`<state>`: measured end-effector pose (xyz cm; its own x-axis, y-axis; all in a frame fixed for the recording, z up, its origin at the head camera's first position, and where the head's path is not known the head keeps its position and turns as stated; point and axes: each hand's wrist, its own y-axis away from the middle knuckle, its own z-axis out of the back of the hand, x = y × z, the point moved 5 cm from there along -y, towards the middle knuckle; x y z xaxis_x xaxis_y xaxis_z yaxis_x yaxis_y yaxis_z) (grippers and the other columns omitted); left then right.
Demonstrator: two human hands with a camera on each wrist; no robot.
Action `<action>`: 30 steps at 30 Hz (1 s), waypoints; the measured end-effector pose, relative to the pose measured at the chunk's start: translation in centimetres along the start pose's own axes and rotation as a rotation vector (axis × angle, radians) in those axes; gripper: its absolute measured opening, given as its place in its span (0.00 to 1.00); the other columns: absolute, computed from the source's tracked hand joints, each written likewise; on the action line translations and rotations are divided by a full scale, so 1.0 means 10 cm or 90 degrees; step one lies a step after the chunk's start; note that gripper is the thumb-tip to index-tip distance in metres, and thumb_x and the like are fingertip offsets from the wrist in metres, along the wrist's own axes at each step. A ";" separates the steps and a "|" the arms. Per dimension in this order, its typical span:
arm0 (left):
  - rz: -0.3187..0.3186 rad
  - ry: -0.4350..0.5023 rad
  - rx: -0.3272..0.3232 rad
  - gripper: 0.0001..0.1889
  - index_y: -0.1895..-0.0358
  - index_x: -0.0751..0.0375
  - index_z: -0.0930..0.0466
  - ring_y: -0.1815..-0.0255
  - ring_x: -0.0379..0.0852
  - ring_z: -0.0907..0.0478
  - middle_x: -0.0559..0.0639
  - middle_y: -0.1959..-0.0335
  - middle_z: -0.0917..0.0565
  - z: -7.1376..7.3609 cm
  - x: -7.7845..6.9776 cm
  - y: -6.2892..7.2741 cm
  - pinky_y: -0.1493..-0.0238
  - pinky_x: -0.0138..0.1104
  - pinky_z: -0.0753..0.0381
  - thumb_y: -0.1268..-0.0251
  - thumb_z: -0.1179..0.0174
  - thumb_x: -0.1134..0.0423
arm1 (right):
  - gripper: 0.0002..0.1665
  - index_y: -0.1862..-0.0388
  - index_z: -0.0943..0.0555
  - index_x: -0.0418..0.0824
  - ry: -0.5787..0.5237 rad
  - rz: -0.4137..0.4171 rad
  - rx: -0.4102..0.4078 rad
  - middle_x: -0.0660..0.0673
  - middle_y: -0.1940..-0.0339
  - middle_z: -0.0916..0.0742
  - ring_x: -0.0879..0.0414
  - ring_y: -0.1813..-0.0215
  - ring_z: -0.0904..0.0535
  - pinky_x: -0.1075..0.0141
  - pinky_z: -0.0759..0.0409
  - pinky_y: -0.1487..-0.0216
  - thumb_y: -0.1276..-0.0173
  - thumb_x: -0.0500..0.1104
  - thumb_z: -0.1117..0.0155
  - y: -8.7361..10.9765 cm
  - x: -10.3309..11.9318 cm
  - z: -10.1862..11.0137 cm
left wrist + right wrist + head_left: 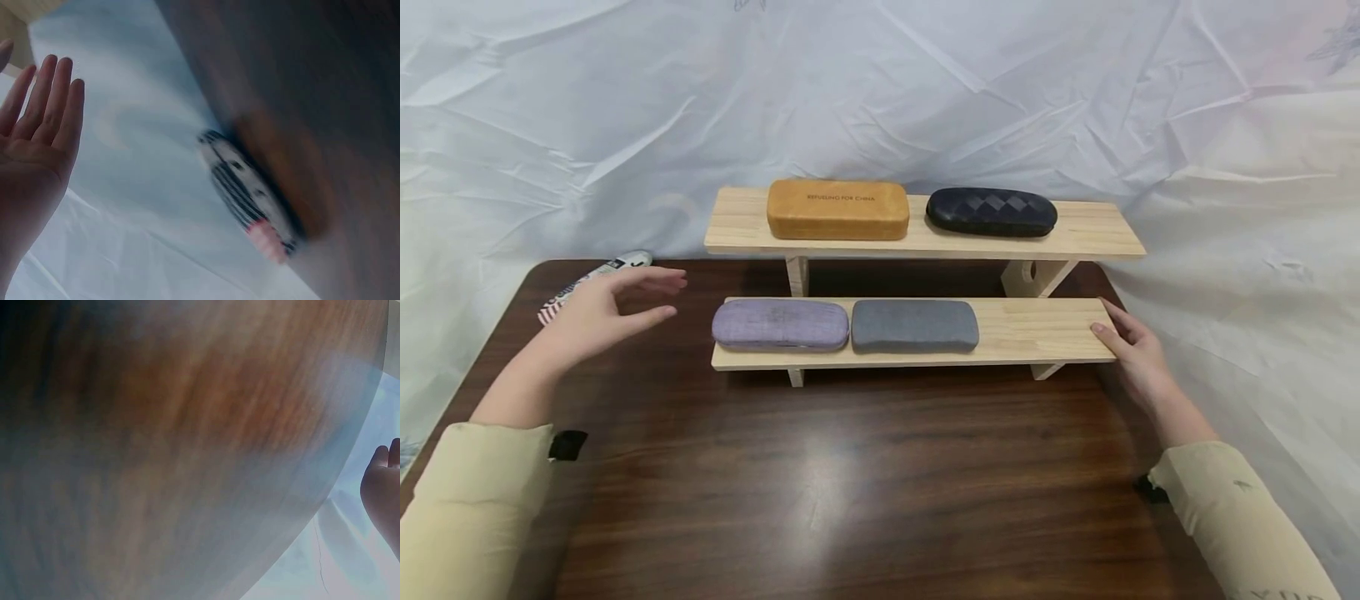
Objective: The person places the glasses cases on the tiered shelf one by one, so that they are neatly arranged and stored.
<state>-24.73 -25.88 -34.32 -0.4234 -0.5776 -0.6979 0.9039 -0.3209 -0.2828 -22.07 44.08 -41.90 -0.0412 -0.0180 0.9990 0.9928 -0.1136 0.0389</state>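
Observation:
A two-tier wooden shelf stand [1037, 325] stands on the table in the head view. My right hand [1138, 358] grips the right end of its lower board, thumb on top. A purple glasses case [781, 324] and a grey glasses case [915, 326] lie side by side on that board. On the upper board sit a tan glasses case [838, 210] with lettering and a black woven-pattern glasses case [992, 212]. My left hand [602, 308] hovers left of the stand with nothing in it, fingers extended. Behind it lies a patterned glasses case [250, 194], partly covered by the hand in the head view.
The dark brown wooden table [850, 483] has rounded back corners. A creased white sheet [625, 108] hangs behind it and down the right side. The upper board overhangs its supports [1037, 277] on both sides.

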 end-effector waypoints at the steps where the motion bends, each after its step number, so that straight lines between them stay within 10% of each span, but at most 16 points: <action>1: 0.012 -0.004 -0.008 0.24 0.36 0.63 0.16 0.50 0.16 0.20 0.14 0.52 0.18 0.03 0.06 0.01 0.48 0.10 0.28 0.35 0.29 0.76 | 0.43 0.12 0.47 0.35 0.000 0.002 -0.001 0.62 0.45 0.20 0.71 0.49 0.22 0.83 0.20 0.52 0.19 0.36 0.39 0.00 0.00 0.00; 13: 0.159 -0.071 -0.077 0.28 0.29 0.61 0.21 0.56 0.07 0.28 0.05 0.56 0.26 0.34 0.65 0.06 0.56 0.09 0.31 0.28 0.29 0.56 | 0.42 0.13 0.47 0.34 -0.009 0.015 0.007 0.62 0.44 0.20 0.71 0.50 0.22 0.82 0.19 0.52 0.18 0.34 0.41 0.00 -0.01 0.00; 30: 0.219 -0.024 -0.086 0.30 0.31 0.58 0.21 0.54 0.02 0.30 0.09 0.51 0.21 0.52 1.08 -0.05 0.50 0.06 0.30 0.33 0.25 0.56 | 0.43 0.12 0.48 0.34 -0.006 0.006 0.005 0.62 0.45 0.20 0.71 0.49 0.21 0.82 0.19 0.51 0.18 0.36 0.40 0.01 0.01 -0.02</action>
<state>-30.07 -35.85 -38.33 -0.0937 -0.6621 -0.7436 0.9925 -0.0033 -0.1221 -22.00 43.87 -41.78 -0.0315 -0.0103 0.9995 0.9940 -0.1052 0.0302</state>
